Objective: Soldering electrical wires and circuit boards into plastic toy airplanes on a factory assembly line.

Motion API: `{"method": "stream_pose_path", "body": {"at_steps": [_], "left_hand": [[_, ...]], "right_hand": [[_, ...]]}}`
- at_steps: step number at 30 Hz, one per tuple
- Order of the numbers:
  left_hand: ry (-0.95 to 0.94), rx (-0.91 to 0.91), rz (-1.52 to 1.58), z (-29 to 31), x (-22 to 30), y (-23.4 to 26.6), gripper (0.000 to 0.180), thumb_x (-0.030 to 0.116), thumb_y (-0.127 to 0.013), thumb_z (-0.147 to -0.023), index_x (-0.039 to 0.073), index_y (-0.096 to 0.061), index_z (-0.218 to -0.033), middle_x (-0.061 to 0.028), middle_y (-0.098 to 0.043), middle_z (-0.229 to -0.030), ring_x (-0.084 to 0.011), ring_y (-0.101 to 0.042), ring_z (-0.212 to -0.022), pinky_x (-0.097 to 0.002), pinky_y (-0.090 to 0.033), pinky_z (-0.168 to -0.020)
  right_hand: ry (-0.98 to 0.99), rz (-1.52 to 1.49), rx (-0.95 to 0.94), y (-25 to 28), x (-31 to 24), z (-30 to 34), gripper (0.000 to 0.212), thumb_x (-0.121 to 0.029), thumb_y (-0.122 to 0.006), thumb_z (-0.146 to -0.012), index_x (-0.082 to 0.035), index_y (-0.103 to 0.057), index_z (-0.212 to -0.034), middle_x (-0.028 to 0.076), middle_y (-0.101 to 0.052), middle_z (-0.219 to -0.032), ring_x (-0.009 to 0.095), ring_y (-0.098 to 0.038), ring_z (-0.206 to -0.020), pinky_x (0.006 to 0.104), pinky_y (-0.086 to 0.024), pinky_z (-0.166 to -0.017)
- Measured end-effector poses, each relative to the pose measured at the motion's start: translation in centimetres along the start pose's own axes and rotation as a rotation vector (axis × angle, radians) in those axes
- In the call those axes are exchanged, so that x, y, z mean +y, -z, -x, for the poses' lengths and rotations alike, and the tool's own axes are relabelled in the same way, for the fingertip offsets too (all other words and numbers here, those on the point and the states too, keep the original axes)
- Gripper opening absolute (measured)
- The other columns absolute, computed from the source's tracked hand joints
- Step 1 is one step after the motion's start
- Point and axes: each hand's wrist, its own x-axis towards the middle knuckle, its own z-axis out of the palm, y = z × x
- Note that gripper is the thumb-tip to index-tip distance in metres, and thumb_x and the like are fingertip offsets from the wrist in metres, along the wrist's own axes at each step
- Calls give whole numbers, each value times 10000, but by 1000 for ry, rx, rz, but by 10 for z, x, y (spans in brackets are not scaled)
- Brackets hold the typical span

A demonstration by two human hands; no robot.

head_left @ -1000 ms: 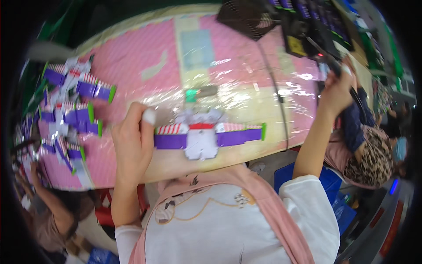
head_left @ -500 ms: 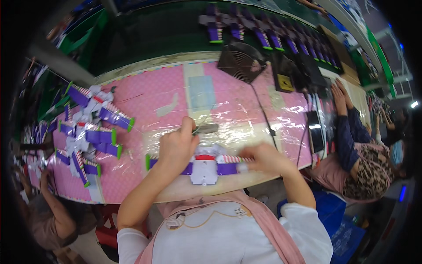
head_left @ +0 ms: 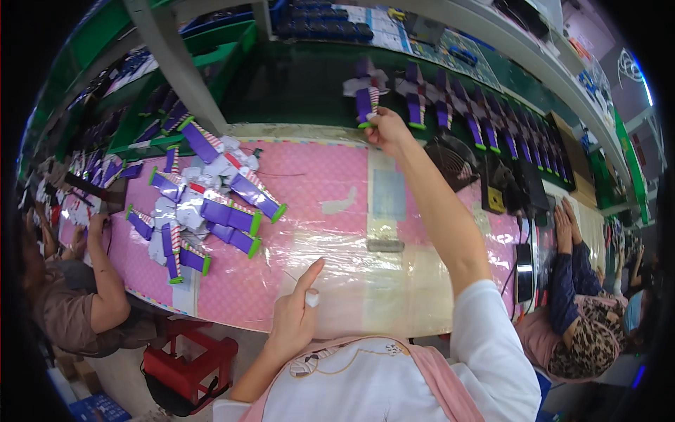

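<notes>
My right hand [head_left: 385, 130] reaches out to the far side of the bench. Its fingers close on the green-tipped end of a purple-winged toy part [head_left: 365, 104] with a white body and a red-and-white striped edge. The part rests on the dark green surface [head_left: 302, 91], at the left end of a row of similar winged parts [head_left: 444, 112]. My left hand [head_left: 299, 309] is over the near edge of the bench, index finger stretched out, with a white wrap [head_left: 311, 298] on one finger. No held thing shows in it. A small grey bar [head_left: 385, 246] lies on the film-covered bench.
A pile of winged parts [head_left: 193, 204] lies on the pink bench cover [head_left: 309, 183] at left. A round-grilled fan [head_left: 450, 160], a black box [head_left: 527, 188] and a phone [head_left: 524, 271] stand or lie at right. People sit on both sides, near a red stool [head_left: 190, 366].
The winged part has gone from the near bench to the far green surface, carried by my right hand. My left hand has drawn back toward me. The whole view has shifted.
</notes>
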Motion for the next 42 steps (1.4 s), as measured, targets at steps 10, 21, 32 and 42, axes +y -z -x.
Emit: {"method": "stream_pose_path", "body": {"at_steps": [10, 21, 32, 42], "left_hand": [[-164, 609, -525, 35, -88, -10, 267, 43, -543, -669, 51, -636, -920, -102, -605, -675, -259, -556, -497, -345, -456, -480], [-223, 692, -557, 30, -94, -11, 252, 67, -588, -647, 75, -619, -897, -69, -598, -619, -228, -551, -466, -325, -449, -451], [238, 596, 610, 57, -66, 53, 277, 195, -379, -934, 4, -570, -992, -14, -530, -586, -75, -467, -492, -235, -352, -459], [6, 288, -260, 18, -32, 14, 214, 89, -516, -826, 34, -551, -1029, -133, -531, -635, -277, -535, -549, -347, -398, -516]], "right_hand": [[-85, -339, 780, -3, 17, -63, 121, 33, -391, -812, 16, -493, -873, 141, -520, -618, 195, -476, -426, 282, -312, -343], [-187, 541, -567, -149, 21, 137, 306, -251, -524, -844, -17, -552, -1041, 36, -597, -682, 109, -553, -539, 219, -408, -460], [155, 901, -604, -58, -34, 224, 333, -258, -626, -796, 46, -630, -933, 64, -613, -748, 107, -551, -690, 257, -437, -619], [413, 1402, -137, 47, -1, 311, 361, -55, -632, -703, 15, -576, -1052, 177, -599, -1000, 319, -581, -927, 348, -439, -805]]}}
